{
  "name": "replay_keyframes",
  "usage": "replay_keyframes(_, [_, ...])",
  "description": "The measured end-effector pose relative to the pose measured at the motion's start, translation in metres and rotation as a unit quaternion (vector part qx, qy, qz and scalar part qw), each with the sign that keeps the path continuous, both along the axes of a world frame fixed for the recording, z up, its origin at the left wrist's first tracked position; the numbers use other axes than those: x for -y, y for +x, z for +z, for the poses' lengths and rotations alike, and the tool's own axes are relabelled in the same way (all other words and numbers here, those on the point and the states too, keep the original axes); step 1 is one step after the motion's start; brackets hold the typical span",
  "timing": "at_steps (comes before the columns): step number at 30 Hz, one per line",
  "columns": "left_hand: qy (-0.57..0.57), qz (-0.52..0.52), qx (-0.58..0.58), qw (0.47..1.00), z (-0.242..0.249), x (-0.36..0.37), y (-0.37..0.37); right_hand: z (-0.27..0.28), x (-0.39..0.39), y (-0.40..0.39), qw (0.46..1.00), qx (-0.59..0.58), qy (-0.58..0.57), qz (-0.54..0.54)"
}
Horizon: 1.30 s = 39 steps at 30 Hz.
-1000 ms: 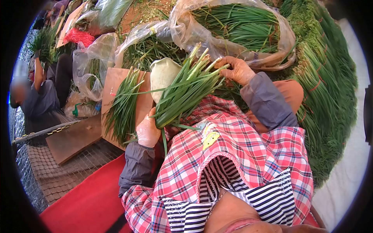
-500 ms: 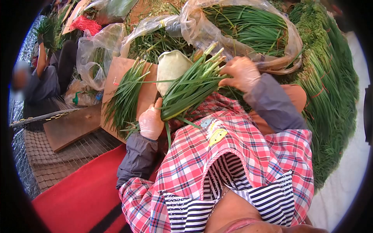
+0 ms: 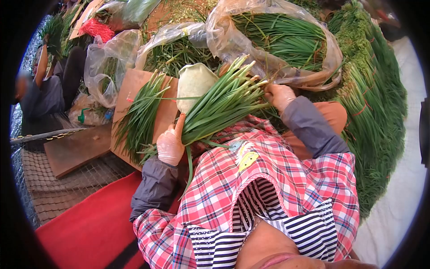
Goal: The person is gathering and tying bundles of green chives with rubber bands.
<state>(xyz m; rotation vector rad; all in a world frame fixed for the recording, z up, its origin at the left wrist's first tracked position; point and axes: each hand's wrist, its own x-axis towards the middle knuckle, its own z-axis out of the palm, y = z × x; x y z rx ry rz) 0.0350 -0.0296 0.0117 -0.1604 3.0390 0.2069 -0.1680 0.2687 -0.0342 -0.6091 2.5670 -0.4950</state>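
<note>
A loose bunch of garlic chives (image 3: 219, 105) lies slantwise over my lap, its pale stem ends pointing up and right. My left hand (image 3: 171, 144), in a thin clear glove, is closed round the leafy lower end, index finger stretched along the bunch. By the stem ends, the fingers of my gloved right hand (image 3: 280, 97) are pinched together; what is between them is too small to make out. Behind the bunch stands a pale green rounded pad (image 3: 193, 85). A smaller pile of chives (image 3: 142, 110) rests on a brown board (image 3: 168, 98) to the left.
Ahead, an open plastic bag (image 3: 219, 38) holds more chives. Tied chive bundles (image 3: 374, 116) are stacked along the right side. Another person (image 3: 45, 92) sits at the far left, near a clear bag (image 3: 105, 62) and red ties (image 3: 97, 29). A second board (image 3: 78, 148) lies on netting.
My right hand has come down slightly, its fingers drawing closer together at the stem ends. The stems in the bunch are more fanned out. My left hand keeps its hold.
</note>
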Motion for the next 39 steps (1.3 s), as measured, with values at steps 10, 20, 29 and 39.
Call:
replay_keyframes(10, [-0.02, -0.047, -0.038, 0.998, -0.006, 0.008, 0.001, 0.016, -0.02, -0.087, 0.969, 0.072, -0.235, -0.01])
replay_keyframes(20, [0.006, -0.028, -0.015, 0.999, -0.002, 0.002, 0.0, 0.031, 0.036, -0.064, 0.834, 0.405, -0.371, -0.06])
replay_keyframes(29, [-0.001, -0.042, -0.002, 0.999, 0.013, -0.003, -0.004, 0.019, 0.045, -0.054, 0.856, 0.284, -0.402, -0.159])
replay_keyframes(39, [-0.02, -0.063, 0.056, 0.996, 0.041, -0.01, -0.013, 0.028, 0.061, -0.06, 0.92, -0.302, 0.027, 0.249])
